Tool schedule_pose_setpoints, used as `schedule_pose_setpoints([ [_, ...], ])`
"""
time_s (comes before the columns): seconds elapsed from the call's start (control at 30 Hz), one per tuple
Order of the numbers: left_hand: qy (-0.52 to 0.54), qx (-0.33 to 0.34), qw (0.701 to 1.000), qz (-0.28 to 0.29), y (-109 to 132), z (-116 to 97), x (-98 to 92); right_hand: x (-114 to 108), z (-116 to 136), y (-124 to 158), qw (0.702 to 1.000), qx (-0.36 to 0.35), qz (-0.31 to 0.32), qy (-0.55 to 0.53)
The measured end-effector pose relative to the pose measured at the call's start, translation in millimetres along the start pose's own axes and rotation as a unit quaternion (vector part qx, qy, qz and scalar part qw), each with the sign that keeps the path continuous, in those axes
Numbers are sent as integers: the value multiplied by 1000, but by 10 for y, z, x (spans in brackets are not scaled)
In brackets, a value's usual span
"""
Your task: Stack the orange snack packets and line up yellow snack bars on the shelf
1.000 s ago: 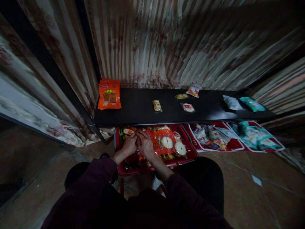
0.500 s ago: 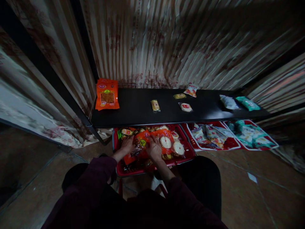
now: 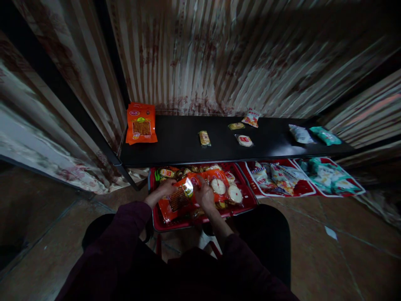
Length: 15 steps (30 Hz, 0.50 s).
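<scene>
Landmark: black table (image 3: pixel 184 152).

On the table, 7 packets:
- 1 large orange bag (image 3: pixel 141 123) at its left end
- 2 small yellow ones: yellow packet (image 3: pixel 204 138) mid-table and second yellow packet (image 3: pixel 236 126) nearer the back edge
- 1 red-and-white packet (image 3: pixel 251 118) at the back
- 1 round-cake packet (image 3: pixel 244 141)
- 1 white packet (image 3: pixel 300 133) and 1 green packet (image 3: pixel 324 135) at its right end

Below the table's front edge, 3 red baskets: left basket (image 3: pixel 156 223), middle basket (image 3: pixel 305 191), right basket (image 3: pixel 341 195). The packets inside overlap too much to count.

Over the left basket are 2 hands, left hand (image 3: pixel 164 189) and right hand (image 3: pixel 205 196), both gripping 1 held orange bag (image 3: pixel 177 200). Beside it are 2 round white cakes (image 3: pixel 218 186).
</scene>
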<state>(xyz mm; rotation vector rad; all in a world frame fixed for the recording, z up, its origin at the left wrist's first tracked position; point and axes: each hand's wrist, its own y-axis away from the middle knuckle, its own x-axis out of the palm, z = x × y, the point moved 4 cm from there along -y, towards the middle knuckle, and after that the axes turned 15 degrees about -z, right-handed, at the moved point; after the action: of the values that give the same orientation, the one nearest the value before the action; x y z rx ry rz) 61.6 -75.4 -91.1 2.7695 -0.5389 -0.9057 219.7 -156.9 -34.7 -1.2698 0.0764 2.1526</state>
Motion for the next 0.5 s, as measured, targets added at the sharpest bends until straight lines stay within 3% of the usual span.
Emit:
schedule_pose_setpoints([
  [0.33, 181, -24, 983, 33, -82, -50, -184, 4, -359, -167, 985, 102, -14, -139],
  [0.5, 238, -51, 970, 24, -69, -147, -254, 18, -411, -200, 931, 187, -35, -312],
])
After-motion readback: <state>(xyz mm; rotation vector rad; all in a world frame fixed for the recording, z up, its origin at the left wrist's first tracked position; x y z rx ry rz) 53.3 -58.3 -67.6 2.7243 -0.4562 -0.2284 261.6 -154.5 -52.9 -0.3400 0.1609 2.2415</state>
